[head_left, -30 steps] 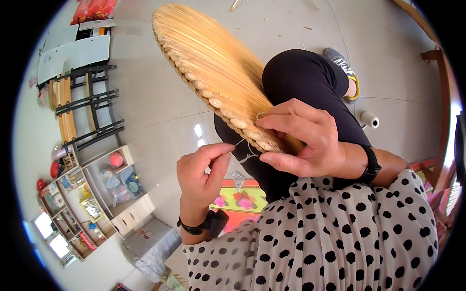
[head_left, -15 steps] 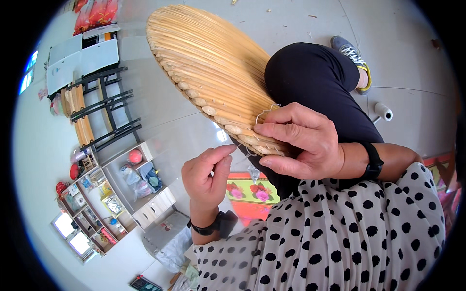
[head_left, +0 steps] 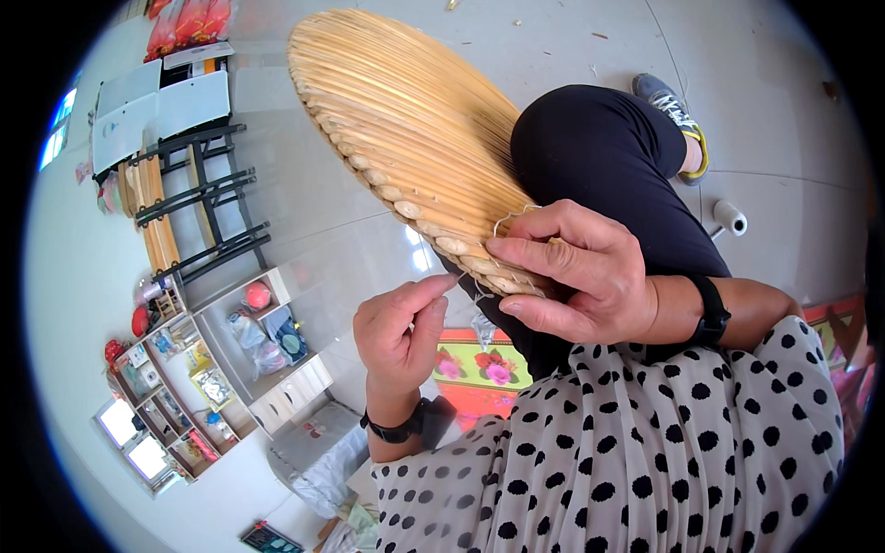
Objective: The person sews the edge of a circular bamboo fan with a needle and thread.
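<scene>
A large rounded mat of straw-coloured stalks, with a thick knotted rim, leans against my dark-trousered knee. My right hand grips its near edge, index finger on the upper face and thumb beneath the rim. A loop of white thread rises beside the right fingers, and short stitch ends stick out along the border. Just left of that edge, my left hand is closed with thumb and index finger together. Something thin shows at its fingertips by the rim, too fine to tell whether needle or thread.
A white spool lies on the tiled floor right of my knee, with scattered stalk bits beyond. At left are folded tables with black legs and a shelf unit with bags. A flowered mat lies below my hands.
The view has shifted slightly, moving the stalk mat and both hands a little right in the picture. Both hands keep nearly the same pose at the rim.
</scene>
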`<state>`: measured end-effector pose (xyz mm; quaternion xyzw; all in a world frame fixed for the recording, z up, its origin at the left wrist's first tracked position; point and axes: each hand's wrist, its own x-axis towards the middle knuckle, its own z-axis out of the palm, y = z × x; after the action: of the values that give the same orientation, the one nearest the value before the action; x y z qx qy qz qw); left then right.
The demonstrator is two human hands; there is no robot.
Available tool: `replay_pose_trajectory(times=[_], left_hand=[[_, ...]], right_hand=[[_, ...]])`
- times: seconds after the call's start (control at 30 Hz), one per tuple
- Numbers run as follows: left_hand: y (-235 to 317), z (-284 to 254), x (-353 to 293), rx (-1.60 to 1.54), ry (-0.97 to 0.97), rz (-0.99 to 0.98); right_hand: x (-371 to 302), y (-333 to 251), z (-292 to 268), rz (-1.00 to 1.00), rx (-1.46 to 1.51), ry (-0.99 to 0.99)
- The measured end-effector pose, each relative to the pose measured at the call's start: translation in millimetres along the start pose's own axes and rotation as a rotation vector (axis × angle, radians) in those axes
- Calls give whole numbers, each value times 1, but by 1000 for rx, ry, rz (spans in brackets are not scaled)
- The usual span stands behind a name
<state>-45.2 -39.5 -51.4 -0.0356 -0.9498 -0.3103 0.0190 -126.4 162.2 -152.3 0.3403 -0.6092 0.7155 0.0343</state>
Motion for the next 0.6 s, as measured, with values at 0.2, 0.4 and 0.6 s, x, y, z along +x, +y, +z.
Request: replay_pose_trajectory(times=[0.2,0.4,0.6], left_hand=[[-2,-2,-2,-24,-9,61],[-8,-6,14,-45,-67,157],[-17,-6,24,-185,-132,164]], right_hand=[[3,-2,2,-31,-33,-13],[11,-7,-1,-26,-79,3],[14,-9,-4,-66,-126,-17]])
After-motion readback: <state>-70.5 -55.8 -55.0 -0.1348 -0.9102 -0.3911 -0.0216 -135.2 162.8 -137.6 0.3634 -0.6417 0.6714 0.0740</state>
